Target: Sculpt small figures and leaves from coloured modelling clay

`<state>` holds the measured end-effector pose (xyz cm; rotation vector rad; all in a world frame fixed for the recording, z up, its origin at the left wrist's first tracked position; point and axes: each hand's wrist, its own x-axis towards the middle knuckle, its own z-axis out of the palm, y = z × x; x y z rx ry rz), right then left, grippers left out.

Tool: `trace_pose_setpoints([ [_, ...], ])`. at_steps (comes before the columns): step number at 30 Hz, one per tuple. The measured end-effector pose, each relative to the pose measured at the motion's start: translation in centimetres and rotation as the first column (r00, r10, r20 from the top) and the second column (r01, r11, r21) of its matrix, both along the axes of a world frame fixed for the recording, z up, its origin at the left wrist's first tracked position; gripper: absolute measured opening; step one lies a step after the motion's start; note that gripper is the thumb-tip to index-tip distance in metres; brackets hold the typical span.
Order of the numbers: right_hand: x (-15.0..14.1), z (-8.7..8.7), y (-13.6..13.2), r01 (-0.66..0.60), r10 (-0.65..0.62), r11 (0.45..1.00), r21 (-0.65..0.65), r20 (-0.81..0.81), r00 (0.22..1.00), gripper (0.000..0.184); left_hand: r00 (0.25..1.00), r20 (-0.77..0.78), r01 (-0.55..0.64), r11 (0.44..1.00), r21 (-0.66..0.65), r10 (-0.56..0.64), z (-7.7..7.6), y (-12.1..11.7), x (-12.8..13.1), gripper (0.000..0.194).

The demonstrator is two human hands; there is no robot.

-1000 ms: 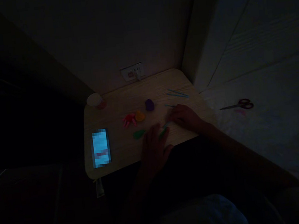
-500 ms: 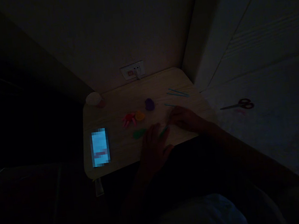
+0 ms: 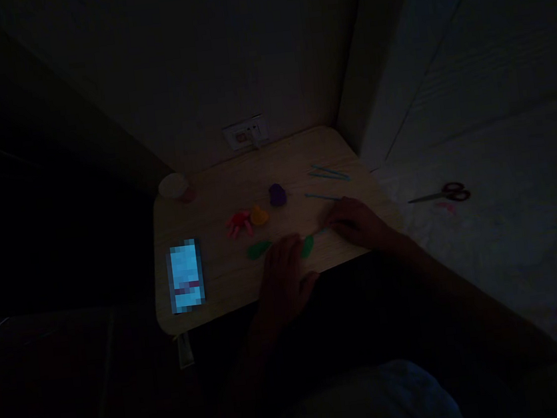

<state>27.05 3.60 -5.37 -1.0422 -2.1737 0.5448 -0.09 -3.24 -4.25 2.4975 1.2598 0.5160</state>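
Observation:
The scene is very dark. My right hand (image 3: 358,221) pinches a thin stick (image 3: 320,232), its tip close to a green leaf-shaped piece (image 3: 307,246). My left hand (image 3: 283,272) rests on the table, thumb spread away from the fingers, between that piece and a second green leaf-shaped piece (image 3: 259,249). Farther back lie an orange piece (image 3: 259,216), a purple piece (image 3: 277,195) and a red-centred piece with pink petals (image 3: 240,223). A thin blue stick (image 3: 321,196) lies just beyond my right hand.
Two more blue sticks (image 3: 330,175) lie at the table's (image 3: 222,289) back right. A lit phone (image 3: 185,273) and a pale cup-like object (image 3: 174,186) are on the left. Scissors (image 3: 440,194) lie on a pale surface to the right. A wall socket (image 3: 245,132) holds a plug.
My right hand has moved slightly right, away from my left hand, still pinching the stick. The right green piece is now more exposed. My left hand has barely shifted.

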Motion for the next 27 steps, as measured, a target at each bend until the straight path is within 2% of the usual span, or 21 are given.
trace_pose_setpoints([
  [4, 0.3, 0.7, 0.1, -0.117, 0.117, 0.993, -0.004, 0.067, 0.991, 0.028, 0.999, -0.05, -0.003, 1.0, 0.005, 0.003, 0.0, 0.2, 0.3, 0.067],
  [8, -0.6, 0.9, 0.6, -0.168, 0.164, 0.985, 0.045, 0.073, 0.984, 0.031, 0.99, -0.142, -0.003, 1.0, 0.024, 0.007, 0.0, 0.4, 0.7, 0.068],
  [19, -1.9, 0.2, 1.2, -0.155, 0.148, 0.984, 0.091, 0.076, 0.986, 0.033, 0.975, -0.221, 0.016, 0.999, 0.047, -0.005, 0.0, 0.3, 0.7, 0.072],
  [24, -2.1, -0.4, 1.3, -0.132, 0.122, 0.976, 0.176, 0.067, 0.99, 0.031, 0.969, -0.246, 0.021, 0.998, 0.065, -0.005, -0.1, 0.3, 0.7, 0.072],
  [27, -2.1, -0.6, 1.5, -0.158, 0.152, 0.965, 0.208, 0.046, 0.987, 0.029, 0.964, -0.266, 0.021, 0.997, 0.073, -0.001, -0.1, 0.4, 0.7, 0.072],
])
